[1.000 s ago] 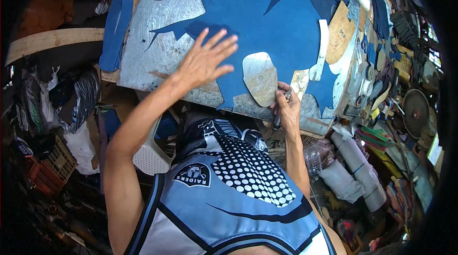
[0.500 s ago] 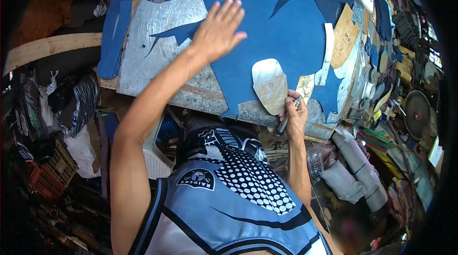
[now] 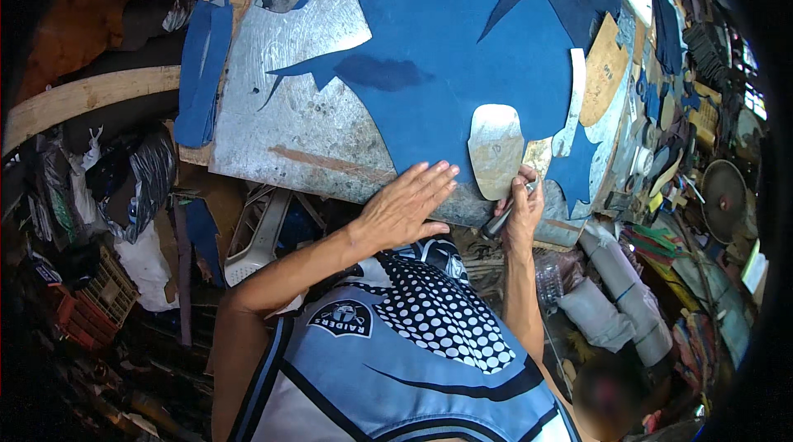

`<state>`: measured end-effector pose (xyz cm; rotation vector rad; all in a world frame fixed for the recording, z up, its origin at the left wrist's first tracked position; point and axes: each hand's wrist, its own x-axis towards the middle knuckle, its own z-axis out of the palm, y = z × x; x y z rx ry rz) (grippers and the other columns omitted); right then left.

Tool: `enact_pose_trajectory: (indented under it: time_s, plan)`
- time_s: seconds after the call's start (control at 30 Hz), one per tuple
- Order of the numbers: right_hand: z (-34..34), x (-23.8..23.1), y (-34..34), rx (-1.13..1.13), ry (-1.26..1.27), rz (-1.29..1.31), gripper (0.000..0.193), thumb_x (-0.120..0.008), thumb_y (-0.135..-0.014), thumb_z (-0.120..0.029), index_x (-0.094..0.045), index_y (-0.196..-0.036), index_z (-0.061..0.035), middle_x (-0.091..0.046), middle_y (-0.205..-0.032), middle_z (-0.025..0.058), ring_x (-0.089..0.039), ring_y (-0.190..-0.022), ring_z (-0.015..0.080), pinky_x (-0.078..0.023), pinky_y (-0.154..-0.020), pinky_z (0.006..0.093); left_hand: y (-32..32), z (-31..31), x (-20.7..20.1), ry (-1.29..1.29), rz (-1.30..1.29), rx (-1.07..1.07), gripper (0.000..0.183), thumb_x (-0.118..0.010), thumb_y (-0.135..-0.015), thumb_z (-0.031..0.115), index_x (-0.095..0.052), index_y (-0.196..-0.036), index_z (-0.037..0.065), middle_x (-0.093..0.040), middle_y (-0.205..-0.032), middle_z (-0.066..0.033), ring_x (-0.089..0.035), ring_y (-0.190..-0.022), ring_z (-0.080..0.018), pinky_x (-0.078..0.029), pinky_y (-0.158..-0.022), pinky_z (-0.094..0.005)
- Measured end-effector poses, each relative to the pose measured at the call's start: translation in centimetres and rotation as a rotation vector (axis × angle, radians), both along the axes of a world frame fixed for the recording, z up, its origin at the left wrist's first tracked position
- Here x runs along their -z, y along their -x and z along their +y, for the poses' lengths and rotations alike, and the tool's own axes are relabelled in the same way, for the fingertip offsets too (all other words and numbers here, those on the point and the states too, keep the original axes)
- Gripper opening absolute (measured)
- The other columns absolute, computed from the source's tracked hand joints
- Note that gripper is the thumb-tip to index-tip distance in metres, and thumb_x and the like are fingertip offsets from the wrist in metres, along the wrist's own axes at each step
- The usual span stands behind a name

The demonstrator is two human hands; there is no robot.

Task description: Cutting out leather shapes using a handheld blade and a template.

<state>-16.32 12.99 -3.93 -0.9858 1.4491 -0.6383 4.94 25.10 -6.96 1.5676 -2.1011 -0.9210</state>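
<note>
A large blue leather sheet [image 3: 471, 54] lies over a scratched metal cutting plate [image 3: 285, 128]. On its near edge rests a pale sole-shaped pattern [image 3: 496, 149]. My left hand [image 3: 409, 202] lies flat, fingers apart, on the near rim of the blue sheet, just left of the pattern. My right hand [image 3: 520, 211] is closed around a cutting knife [image 3: 504, 215] with a grey handle, its tip at the pattern's lower right corner.
Blue leather offcuts [image 3: 202, 70] hang at the plate's left edge. Tan and white patterns [image 3: 603, 70] lie to the right among cluttered tools and scraps. A wooden beam [image 3: 83, 99] runs at left. Rolled grey material [image 3: 611, 277] sits lower right.
My left hand has drawn back from the middle of the blue sheet to its near edge beside the pattern. My right hand stays at the pattern's corner with the knife.
</note>
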Motion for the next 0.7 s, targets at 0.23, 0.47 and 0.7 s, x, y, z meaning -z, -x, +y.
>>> enact_pose_trajectory:
  time_s: [0.23, 0.47, 0.7]
  plan:
    - [0.1, 0.3, 0.2, -0.004, 0.014, -0.003, 0.027, -0.058, -0.103, -0.019, -0.051, -0.124, -0.0032, -0.057, -0.078, 0.0003, -0.052, -0.050, 0.0068, -0.045, -0.043, 0.0223, -9.6, -5.2, 0.7, 0.046, -0.450, -0.163, 0.077, -0.026, -0.102, 0.065, -0.037, -0.155, 0.011, -0.028, -0.165, -0.0073, -0.017, -0.155, -0.0231, -0.009, -0.127, -0.0429]
    - [-0.1, 0.3, 0.2, -0.041, 0.027, -0.013, 0.026, -0.059, -0.103, -0.019, -0.053, -0.122, -0.0028, -0.058, -0.078, 0.0007, -0.054, -0.052, 0.0067, -0.045, -0.044, 0.0217, -14.5, -6.5, 1.1, 0.071, -0.480, -0.426, 0.073, -0.036, -0.102, 0.061, -0.044, -0.152, 0.009, -0.033, -0.163, -0.0108, -0.022, -0.154, -0.0303, -0.010, -0.126, -0.0496]
    - [0.2, 0.6, 0.7, -0.054, 0.037, -0.049, 0.030, -0.059, -0.103, -0.019, -0.052, -0.125, -0.0009, -0.058, -0.085, 0.0011, -0.053, -0.053, 0.0070, -0.045, -0.044, 0.0218, -13.9, -3.8, 0.0, 0.205, -0.536, -0.705, 0.070, -0.048, -0.103, 0.048, -0.042, -0.148, -0.005, -0.033, -0.160, -0.0244, -0.025, -0.151, -0.0390, -0.015, -0.124, -0.0518]
